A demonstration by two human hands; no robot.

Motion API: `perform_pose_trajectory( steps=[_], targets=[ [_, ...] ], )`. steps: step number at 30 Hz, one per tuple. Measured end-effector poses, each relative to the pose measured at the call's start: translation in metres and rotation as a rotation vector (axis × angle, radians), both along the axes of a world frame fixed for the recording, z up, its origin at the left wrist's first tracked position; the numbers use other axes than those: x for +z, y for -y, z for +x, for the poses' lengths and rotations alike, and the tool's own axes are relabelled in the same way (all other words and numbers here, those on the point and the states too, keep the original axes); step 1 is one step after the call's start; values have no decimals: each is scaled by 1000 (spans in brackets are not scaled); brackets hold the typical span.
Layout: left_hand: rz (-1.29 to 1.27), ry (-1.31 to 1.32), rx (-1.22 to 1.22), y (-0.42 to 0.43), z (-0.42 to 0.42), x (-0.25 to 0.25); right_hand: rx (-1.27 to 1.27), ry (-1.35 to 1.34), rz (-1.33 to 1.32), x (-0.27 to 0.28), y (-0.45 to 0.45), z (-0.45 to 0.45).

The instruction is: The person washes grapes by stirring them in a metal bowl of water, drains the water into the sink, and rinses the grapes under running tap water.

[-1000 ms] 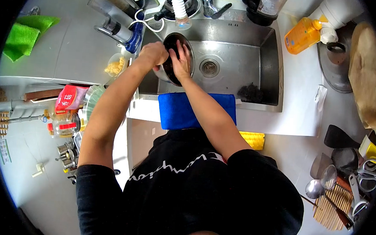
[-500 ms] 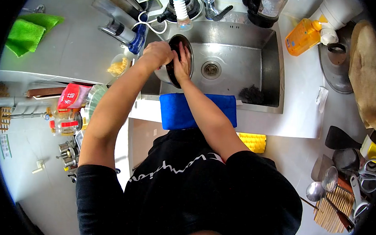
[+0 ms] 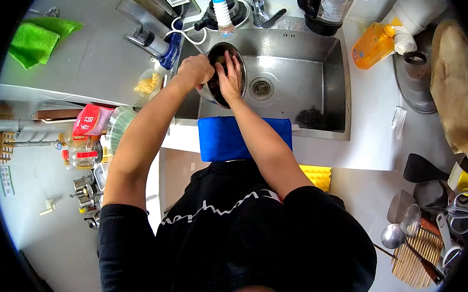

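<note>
A round metal bowl (image 3: 240,62) is tilted over the left part of the steel sink (image 3: 288,69), with dark pieces inside. My left hand (image 3: 195,70) is closed on the bowl's left rim. My right hand (image 3: 229,78) reaches into the bowl with its fingers apart, over the dark contents; its palm side and fingertips are partly hidden. Above the bowl hangs the white ribbed faucet hose (image 3: 222,13), and no water shows from it. The drain (image 3: 261,89) lies right of the bowl.
A blue cloth (image 3: 245,139) hangs over the sink's front edge. Dark scrubbing mesh (image 3: 310,118) sits in the sink's right corner. Orange bottle (image 3: 372,46), pot lid (image 3: 417,81) and utensils (image 3: 423,230) stand on the right. A small bowl of yellow food (image 3: 148,83) is at left.
The bowl has turned a little more open toward the camera, showing more of its contents. My right hand has shifted slightly inside it, while my left hand stays at the rim.
</note>
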State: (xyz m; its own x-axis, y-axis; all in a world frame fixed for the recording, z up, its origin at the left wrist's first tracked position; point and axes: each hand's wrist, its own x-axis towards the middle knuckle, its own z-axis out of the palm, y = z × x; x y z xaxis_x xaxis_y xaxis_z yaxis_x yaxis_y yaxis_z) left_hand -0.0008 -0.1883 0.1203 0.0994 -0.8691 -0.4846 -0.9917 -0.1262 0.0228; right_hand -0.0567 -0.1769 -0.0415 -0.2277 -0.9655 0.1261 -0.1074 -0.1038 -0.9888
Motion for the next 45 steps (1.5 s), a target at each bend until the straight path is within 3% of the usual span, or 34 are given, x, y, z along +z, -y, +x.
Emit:
perform_pose_trajectory(
  steps=[14, 20, 23, 24, 26, 29, 32, 34, 38, 41, 45],
  targets=[
    [-176, 201, -233, -11, -27, 14, -97, 232, -82, -11, 0, 16],
    [-131, 176, -193, -11, -16, 16, -79, 103, -68, 4, -5, 8],
    [-28, -205, 130, -20, 4, 12, 38, -224, -6, 12, -7, -9],
    [-172, -292, 132, -16, 34, -28, 121, -329, 47, 17, -6, -16],
    [-36, -865, 563, -35, 40, -36, 336, -592, 139, 28, -1, -31],
    [41, -1174, 849, -48, 48, -89, 354, -897, -76, 37, 7, -51],
    [46, -1318, 970, -58, 35, -110, 349, -801, -222, 45, 33, -86],
    [4, -1375, 979, -64, 23, -108, 256, -987, -77, 78, 54, -113],
    [-72, -1410, 992, -61, 13, -109, 94, -1234, 1, 84, 113, -150],
    [-66, -1403, 962, -61, 10, -100, 138, -1390, 75, 82, 140, -162],
    [-91, -1444, 981, -59, 7, -94, 147, -1494, -76, 81, 145, -163]
  ],
)
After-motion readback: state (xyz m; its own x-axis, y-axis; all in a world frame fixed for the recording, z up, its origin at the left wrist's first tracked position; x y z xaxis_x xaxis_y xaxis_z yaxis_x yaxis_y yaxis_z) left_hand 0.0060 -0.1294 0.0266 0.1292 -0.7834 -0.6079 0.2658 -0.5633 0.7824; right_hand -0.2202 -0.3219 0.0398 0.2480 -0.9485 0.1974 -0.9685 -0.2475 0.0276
